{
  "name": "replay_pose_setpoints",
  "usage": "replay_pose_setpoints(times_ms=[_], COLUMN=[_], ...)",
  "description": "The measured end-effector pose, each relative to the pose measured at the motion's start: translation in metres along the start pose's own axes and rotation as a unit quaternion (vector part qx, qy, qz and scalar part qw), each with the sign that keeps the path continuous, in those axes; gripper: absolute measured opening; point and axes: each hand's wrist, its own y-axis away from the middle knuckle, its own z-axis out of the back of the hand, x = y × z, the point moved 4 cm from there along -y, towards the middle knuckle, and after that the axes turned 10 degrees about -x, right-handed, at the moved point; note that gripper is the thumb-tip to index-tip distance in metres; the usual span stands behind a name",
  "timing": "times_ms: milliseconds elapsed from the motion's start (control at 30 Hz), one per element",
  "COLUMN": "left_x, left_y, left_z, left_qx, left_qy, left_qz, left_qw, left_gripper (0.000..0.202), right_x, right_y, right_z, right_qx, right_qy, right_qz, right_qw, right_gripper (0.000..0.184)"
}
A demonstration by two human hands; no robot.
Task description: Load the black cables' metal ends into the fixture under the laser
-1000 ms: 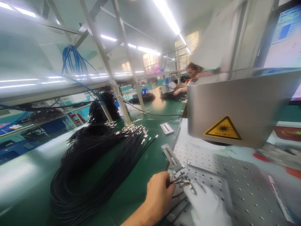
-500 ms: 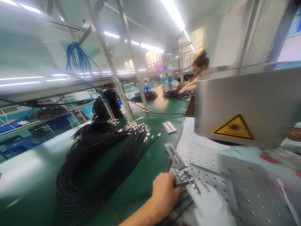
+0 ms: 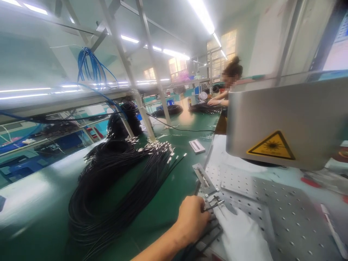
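My bare left hand (image 3: 191,219) is closed on a few thin black cables (image 3: 207,209), pressing their metal-tipped ends onto a small metal jig (image 3: 210,198) at the corner of a perforated metal plate (image 3: 277,210). My right hand (image 3: 239,232), in a white glove, lies flat beside it with its fingers on the same jig and cable ends. Whether the gloved hand grips anything is hidden. A large heap of black cables with silver tips (image 3: 122,174) lies on the green bench (image 3: 40,203) to the left.
A grey laser housing with a yellow warning triangle (image 3: 272,145) hangs over the plate. A small slotted holder (image 3: 197,146) lies on the bench. Blue cables (image 3: 89,69) hang from the frame. Another person (image 3: 230,81) works with cable coils (image 3: 203,107) farther along.
Both hands have settled lower onto the jig, pressing the cable ends down. The view has shifted slightly, and the person farther along has reached forward over the coils.
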Motion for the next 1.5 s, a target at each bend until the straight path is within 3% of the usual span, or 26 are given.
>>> replay_pose_setpoints(times_ms=[167, 267, 467, 600, 767, 933, 1033, 1233, 1367, 1500], left_x=[0.000, 0.007, 0.005, 0.002, 0.001, -0.004, -0.010, -0.007, -0.006, -0.006], left_y=[0.012, 0.018, 0.010, 0.003, 0.000, -0.018, -0.023, -0.009, -0.006, -0.007], left_z=[0.015, 0.020, 0.014, 0.012, 0.009, 0.035, 0.043, 0.017, 0.004, -0.003], left_qx=[-0.024, -0.040, -0.031, -0.047, -0.025, -0.070, -0.053, -0.017, -0.025, 0.001], left_qy=[0.031, 0.016, -0.046, -0.042, -0.042, 0.112, 0.094, 0.007, -0.022, -0.084], left_qz=[-0.036, -0.015, -0.027, -0.018, -0.040, -0.016, -0.052, -0.084, -0.121, -0.104], left_qw=[0.999, 0.999, 0.998, 0.998, 0.998, 0.991, 0.993, 0.996, 0.992, 0.991], left_gripper=[0.007, 0.010, 0.012, 0.006, 0.009, 0.006, 0.013, 0.030, 0.028, 0.017], right_x=[0.001, 0.001, 0.000, 0.000, 0.002, 0.002, 0.001, 0.001, 0.001, 0.001], right_y=[-0.001, 0.001, 0.001, 0.000, -0.003, -0.004, -0.004, -0.004, -0.004, -0.005], right_z=[-0.008, -0.012, -0.017, -0.027, -0.029, -0.024, -0.022, -0.012, -0.007, -0.009], right_qx=[-0.007, -0.009, -0.013, 0.001, -0.011, -0.015, -0.008, -0.003, 0.012, 0.017], right_qy=[-0.012, -0.006, 0.009, 0.007, 0.012, -0.014, -0.023, -0.021, -0.014, -0.007], right_qz=[0.009, 0.020, 0.025, 0.023, 0.012, 0.005, 0.001, 0.017, 0.014, 0.010], right_qw=[1.000, 1.000, 1.000, 1.000, 1.000, 1.000, 1.000, 1.000, 1.000, 1.000], right_gripper=[0.056, 0.060, 0.060, 0.058, 0.056, 0.056, 0.057, 0.056, 0.058, 0.059])
